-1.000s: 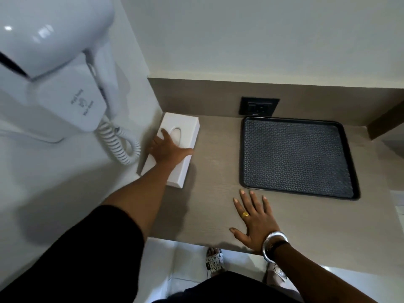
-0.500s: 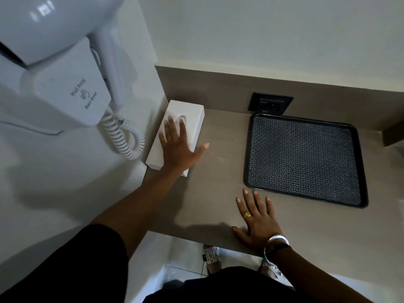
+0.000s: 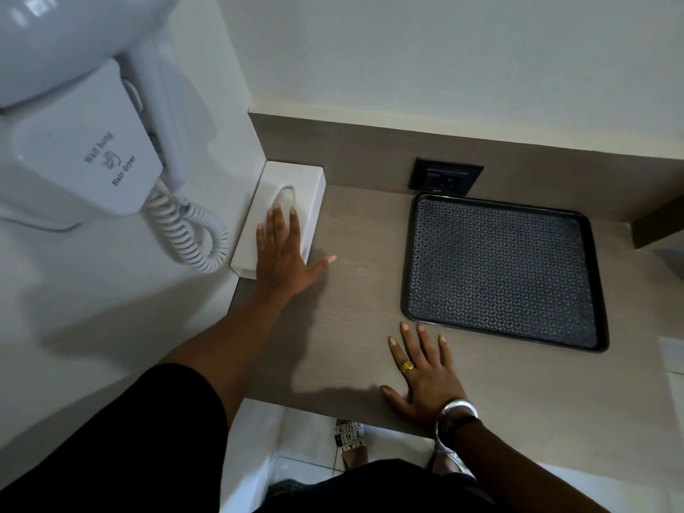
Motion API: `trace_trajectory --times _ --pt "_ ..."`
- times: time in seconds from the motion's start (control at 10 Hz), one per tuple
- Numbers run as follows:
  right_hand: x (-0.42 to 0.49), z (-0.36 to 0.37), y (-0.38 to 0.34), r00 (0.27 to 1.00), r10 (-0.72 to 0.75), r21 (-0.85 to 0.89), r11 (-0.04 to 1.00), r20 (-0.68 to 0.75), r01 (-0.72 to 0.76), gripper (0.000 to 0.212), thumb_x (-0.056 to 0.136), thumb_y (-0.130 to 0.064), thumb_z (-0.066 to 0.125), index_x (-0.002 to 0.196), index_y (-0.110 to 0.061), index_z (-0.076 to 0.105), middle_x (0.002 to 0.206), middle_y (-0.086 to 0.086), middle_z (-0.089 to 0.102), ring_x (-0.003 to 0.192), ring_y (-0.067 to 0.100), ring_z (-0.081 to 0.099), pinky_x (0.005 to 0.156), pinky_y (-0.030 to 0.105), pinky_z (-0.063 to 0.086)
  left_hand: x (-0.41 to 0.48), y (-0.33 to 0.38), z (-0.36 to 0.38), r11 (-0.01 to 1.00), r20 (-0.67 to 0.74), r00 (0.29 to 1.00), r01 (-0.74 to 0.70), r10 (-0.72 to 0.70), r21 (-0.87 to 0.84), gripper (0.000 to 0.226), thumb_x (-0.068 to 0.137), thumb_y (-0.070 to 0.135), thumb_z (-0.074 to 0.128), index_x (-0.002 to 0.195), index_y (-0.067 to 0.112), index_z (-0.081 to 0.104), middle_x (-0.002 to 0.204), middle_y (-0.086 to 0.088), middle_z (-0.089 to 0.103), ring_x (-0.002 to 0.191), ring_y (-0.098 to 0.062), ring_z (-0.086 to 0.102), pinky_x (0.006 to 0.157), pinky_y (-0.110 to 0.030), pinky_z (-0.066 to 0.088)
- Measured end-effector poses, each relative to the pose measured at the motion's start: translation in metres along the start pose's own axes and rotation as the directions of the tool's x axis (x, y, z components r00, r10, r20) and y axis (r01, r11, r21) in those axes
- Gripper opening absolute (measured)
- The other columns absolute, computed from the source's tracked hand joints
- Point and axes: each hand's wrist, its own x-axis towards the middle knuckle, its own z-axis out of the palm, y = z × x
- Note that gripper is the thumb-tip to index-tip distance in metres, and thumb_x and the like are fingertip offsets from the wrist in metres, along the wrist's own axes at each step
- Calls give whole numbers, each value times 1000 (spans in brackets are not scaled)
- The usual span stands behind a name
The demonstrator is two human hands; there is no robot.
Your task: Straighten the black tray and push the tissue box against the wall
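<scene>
- Head view, left of centre: the left hand lies flat, palm down, on the near half of the white tissue box, fingers stretched toward its oval slot, thumb splayed out over the bare countertop. It presses on the box and is not clamped around it.
- The box sits in the corner in the middle left of the frame, its long side along the white side wall and its far end at or very near the brown backsplash; whether any gap remains on either side cannot be told from here.
- Lower centre: the right hand rests open and flat on the countertop, holding nothing, fingertips just short of the near edge of the black tray. The two hands are well apart.
- The tray lies empty at the right of the frame, its far edge close under the wall socket. Its edges look roughly parallel to the backsplash, though the wide lens bends them.
- Upper left: a wall-hung hair dryer, its coiled cord dangling just beside the box.
- Judgement: the step in hand is the push of the box to the wall, and it looks nearly or wholly finished. The next move calls for a last light press toward the corner, keeping clear of the cord, then lifting the palm straight up so the box does not drag back.
</scene>
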Motion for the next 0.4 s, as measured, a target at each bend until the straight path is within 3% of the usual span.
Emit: trace_trajectory --times 0.3,0.4 --pt "1 1 3 1000 -15 3 1000 -10 15 86 84 -75 34 152 -24 26 162 9 17 148 36 17 116 58 8 3 -1 -3 999 48 999 -11 9 43 121 70 91 33 156 6 20 161 -25 18 150 -39 20 120 -56 17" --pt "-1 4 0 1000 -22 40 999 -21 23 86 84 -75 35 153 -23 27 163 9 16 148 37 15 117 60 12 1 -1 -2 999 36 999 -6 5 48 125 68 94 29 157 7 14 163 -22 11 152 -38 13 121 -56 11"
